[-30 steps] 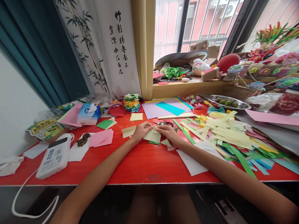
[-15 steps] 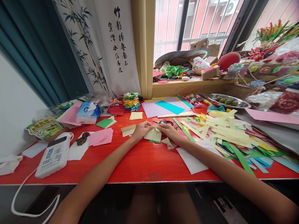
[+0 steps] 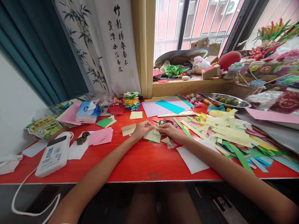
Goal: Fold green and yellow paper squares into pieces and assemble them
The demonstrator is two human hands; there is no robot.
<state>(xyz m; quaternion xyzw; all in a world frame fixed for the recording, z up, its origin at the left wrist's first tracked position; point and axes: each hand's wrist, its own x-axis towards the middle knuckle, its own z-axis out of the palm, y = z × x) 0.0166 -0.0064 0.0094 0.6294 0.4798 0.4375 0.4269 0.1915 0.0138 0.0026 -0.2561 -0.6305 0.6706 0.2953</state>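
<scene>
We have a blue-and-white tissue pack (image 3: 87,114) at nine o'clock, a white device (image 3: 51,158) at eight and a teal curtain (image 3: 32,49) at ten. We see a barred window (image 3: 170,31) at one, a rounded red object (image 3: 230,60) at two and a metal dish (image 3: 245,106) at three.

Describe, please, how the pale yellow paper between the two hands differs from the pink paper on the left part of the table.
The pale yellow paper is pinched by the left hand and right hand, while the pink paper lies untouched on the red table. The pale yellow paper looks smaller in the picture; the pink paper looks wider. Their colours also differ, as named. Both are paper.
</scene>
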